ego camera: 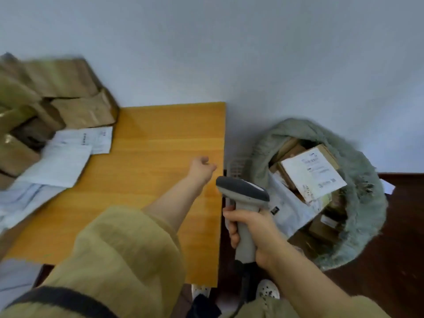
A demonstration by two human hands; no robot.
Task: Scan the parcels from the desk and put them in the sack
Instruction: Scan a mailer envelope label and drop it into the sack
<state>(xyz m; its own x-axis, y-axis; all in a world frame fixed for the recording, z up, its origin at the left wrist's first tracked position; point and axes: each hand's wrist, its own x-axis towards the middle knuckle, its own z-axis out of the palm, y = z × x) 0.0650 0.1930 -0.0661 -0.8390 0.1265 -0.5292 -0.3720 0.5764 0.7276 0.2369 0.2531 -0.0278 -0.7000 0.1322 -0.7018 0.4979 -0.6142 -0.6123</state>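
A grey handheld scanner point(244, 198) is gripped by its handle in my right hand point(257, 235), just off the desk's right edge, its head pointing left. My left hand point(202, 168) hovers over the right part of the orange wooden desk point(160, 143), fingers loosely curled, holding nothing. Brown cardboard parcels point(75, 97) and white mailer bags point(68, 154) are piled at the desk's left end. On the floor to the right stands the grey-green sack point(358, 221), mouth open, with several parcels inside; a box with a white label point(314, 173) lies on top.
A pale wall point(229, 53) runs behind the desk and sack. Dark brown floor point(401, 249) lies to the right. A white plastic basket point(238, 166) sits between desk and sack. The scanner's black cable point(245, 285) hangs down near my white shoes point(267, 292).
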